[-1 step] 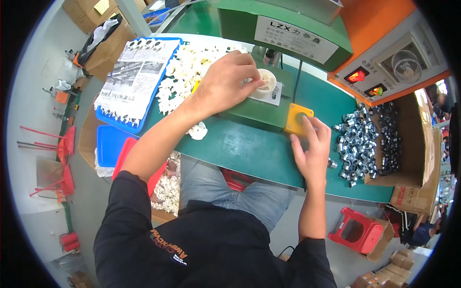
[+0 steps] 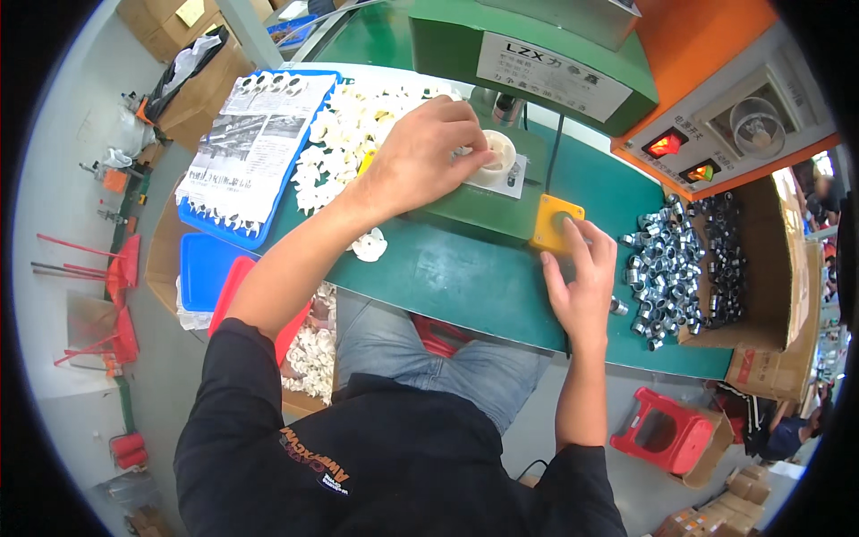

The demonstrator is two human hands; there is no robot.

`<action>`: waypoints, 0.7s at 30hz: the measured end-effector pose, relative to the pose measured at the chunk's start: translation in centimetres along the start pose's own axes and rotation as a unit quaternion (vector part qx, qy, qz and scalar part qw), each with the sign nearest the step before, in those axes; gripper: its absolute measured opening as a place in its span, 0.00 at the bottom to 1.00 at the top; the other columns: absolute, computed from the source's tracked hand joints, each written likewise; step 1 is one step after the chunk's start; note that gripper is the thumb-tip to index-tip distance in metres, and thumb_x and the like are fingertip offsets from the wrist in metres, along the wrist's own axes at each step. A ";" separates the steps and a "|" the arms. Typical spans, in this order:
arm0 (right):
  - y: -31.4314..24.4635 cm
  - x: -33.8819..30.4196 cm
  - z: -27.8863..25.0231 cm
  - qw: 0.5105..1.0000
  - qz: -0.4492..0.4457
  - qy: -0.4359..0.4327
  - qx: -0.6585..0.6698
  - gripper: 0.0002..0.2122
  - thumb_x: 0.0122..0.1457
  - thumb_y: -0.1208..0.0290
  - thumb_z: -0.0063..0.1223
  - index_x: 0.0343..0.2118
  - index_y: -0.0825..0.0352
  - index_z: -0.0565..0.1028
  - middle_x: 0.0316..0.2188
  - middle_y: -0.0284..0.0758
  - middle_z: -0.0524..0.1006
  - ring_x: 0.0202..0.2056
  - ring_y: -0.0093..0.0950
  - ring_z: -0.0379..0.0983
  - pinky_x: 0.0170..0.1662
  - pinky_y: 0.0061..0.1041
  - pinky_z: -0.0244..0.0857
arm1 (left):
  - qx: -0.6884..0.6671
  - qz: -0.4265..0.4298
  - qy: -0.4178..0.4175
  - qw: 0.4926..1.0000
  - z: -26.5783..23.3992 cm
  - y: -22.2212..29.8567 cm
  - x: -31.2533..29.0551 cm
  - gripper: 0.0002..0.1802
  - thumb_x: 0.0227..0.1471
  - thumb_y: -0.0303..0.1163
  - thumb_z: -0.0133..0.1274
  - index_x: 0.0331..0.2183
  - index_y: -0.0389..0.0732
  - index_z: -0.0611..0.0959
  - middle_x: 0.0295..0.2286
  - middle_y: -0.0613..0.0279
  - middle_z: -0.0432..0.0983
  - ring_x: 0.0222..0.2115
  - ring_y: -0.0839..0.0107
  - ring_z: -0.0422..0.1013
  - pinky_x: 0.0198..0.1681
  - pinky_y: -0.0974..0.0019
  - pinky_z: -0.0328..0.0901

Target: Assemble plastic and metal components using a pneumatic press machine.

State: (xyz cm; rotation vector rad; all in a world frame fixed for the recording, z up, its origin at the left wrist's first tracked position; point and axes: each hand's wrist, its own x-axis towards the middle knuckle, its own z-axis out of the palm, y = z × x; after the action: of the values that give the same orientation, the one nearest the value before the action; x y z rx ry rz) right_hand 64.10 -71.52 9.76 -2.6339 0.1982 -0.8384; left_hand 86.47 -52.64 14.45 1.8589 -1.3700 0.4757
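My left hand [image 2: 428, 159] reaches over the green press base with thumb and fingers bent together at the left edge of a round white holder [image 2: 497, 152]. Whatever lies between those fingertips is hidden. A pale plastic piece seems to sit inside the holder, too small to make out. On the right, my right hand [image 2: 583, 273] is open, its fingertips at the round button on a yellow switch box [image 2: 557, 224]. The green press head [image 2: 537, 63] hangs above the holder. White plastic pieces [image 2: 344, 130] are heaped left of my left hand, and one [image 2: 369, 244] lies apart near my forearm.
A blue tray [image 2: 259, 234] with newspaper over white pieces stands at the left. Metal rings [image 2: 662, 268] are piled at the right by a cardboard box [image 2: 774, 268]. An orange control cabinet [image 2: 716, 80] with lit switches rises behind. A red stool [image 2: 667, 430] stands on the floor.
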 end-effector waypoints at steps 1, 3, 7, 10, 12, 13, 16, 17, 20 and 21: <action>0.0 0.0 0.0 1.000 -0.003 0.000 0.000 0.24 0.50 0.76 0.68 0.53 0.70 0.77 0.51 0.44 0.73 0.52 0.45 0.69 0.55 0.41 0.67 | -0.018 -0.005 0.006 1.000 0.2 0.0 0.0 0.07 0.49 0.30 0.68 0.27 0.39 0.85 0.30 0.60 0.77 0.33 0.60 0.74 0.36 0.59 0.69; 0.1 -0.2 0.3 1.000 0.010 -0.003 0.006 0.24 0.50 0.76 0.68 0.53 0.70 0.77 0.51 0.44 0.73 0.52 0.45 0.69 0.55 0.41 0.67 | -0.036 -0.011 0.014 0.999 0.2 0.1 -0.3 0.07 0.49 0.29 0.68 0.27 0.39 0.86 0.30 0.60 0.77 0.33 0.60 0.74 0.36 0.59 0.69; 0.0 -0.2 0.3 1.000 0.007 -0.003 0.002 0.24 0.50 0.76 0.68 0.53 0.70 0.77 0.51 0.44 0.73 0.52 0.45 0.69 0.55 0.41 0.67 | -0.008 -0.019 -0.023 1.000 -0.3 0.2 -0.2 0.06 0.51 0.30 0.66 0.28 0.38 0.86 0.30 0.58 0.78 0.34 0.58 0.74 0.37 0.57 0.70; -0.1 -0.1 0.2 1.000 0.001 -0.002 -0.009 0.24 0.50 0.76 0.68 0.53 0.70 0.77 0.51 0.44 0.73 0.52 0.45 0.69 0.55 0.41 0.67 | 0.012 -0.013 -0.057 0.998 -0.8 0.3 0.0 0.07 0.52 0.31 0.65 0.29 0.38 0.87 0.31 0.57 0.78 0.35 0.57 0.75 0.38 0.56 0.70; -0.1 -0.2 0.4 1.000 0.005 0.002 -0.013 0.24 0.50 0.76 0.68 0.53 0.70 0.77 0.51 0.43 0.73 0.52 0.44 0.69 0.55 0.40 0.67 | 0.015 -0.002 -0.064 0.998 -1.0 0.4 0.0 0.07 0.53 0.32 0.64 0.29 0.38 0.87 0.31 0.57 0.78 0.35 0.57 0.75 0.38 0.56 0.70; -0.1 -0.2 0.4 1.000 0.004 0.002 -0.013 0.24 0.50 0.76 0.68 0.53 0.70 0.77 0.51 0.43 0.73 0.52 0.44 0.69 0.55 0.40 0.67 | 0.016 -0.003 -0.077 0.997 -1.1 0.5 -0.1 0.07 0.52 0.32 0.64 0.30 0.38 0.87 0.31 0.56 0.78 0.35 0.57 0.75 0.39 0.56 0.70; -0.1 -0.2 0.5 1.000 0.007 0.004 -0.014 0.24 0.51 0.76 0.67 0.53 0.70 0.77 0.51 0.43 0.73 0.52 0.44 0.69 0.55 0.40 0.67 | 0.004 -0.009 -0.061 0.998 -0.9 0.8 -0.8 0.07 0.52 0.32 0.64 0.30 0.39 0.87 0.32 0.56 0.77 0.36 0.56 0.75 0.39 0.57 0.70; -0.2 -0.2 0.6 1.000 0.009 0.006 -0.010 0.24 0.51 0.76 0.67 0.53 0.70 0.77 0.51 0.43 0.73 0.52 0.44 0.69 0.55 0.40 0.67 | -0.010 -0.013 -0.032 0.999 -0.9 0.9 -1.0 0.07 0.52 0.31 0.65 0.31 0.39 0.87 0.32 0.56 0.77 0.36 0.56 0.74 0.39 0.57 0.70; -0.4 -0.2 0.6 1.000 0.008 0.005 -0.005 0.24 0.51 0.76 0.67 0.53 0.70 0.77 0.51 0.43 0.73 0.52 0.44 0.69 0.54 0.40 0.67 | 0.018 -0.042 0.014 0.999 -1.8 0.8 -2.0 0.07 0.51 0.31 0.65 0.32 0.39 0.86 0.32 0.55 0.77 0.36 0.55 0.74 0.40 0.57 0.70; -0.3 -0.2 0.4 1.000 0.008 0.006 -0.006 0.24 0.51 0.76 0.67 0.53 0.70 0.77 0.51 0.43 0.73 0.52 0.44 0.69 0.54 0.40 0.67 | 0.046 -0.055 0.006 0.997 -2.5 0.8 -2.3 0.07 0.51 0.31 0.65 0.32 0.39 0.86 0.32 0.55 0.77 0.36 0.55 0.74 0.40 0.57 0.70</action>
State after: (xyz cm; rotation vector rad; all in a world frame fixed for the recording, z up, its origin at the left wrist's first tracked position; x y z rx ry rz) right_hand 64.18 -71.02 9.43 -2.6359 0.2291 -0.8501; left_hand 85.20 -49.38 14.73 1.9906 -1.2483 0.4992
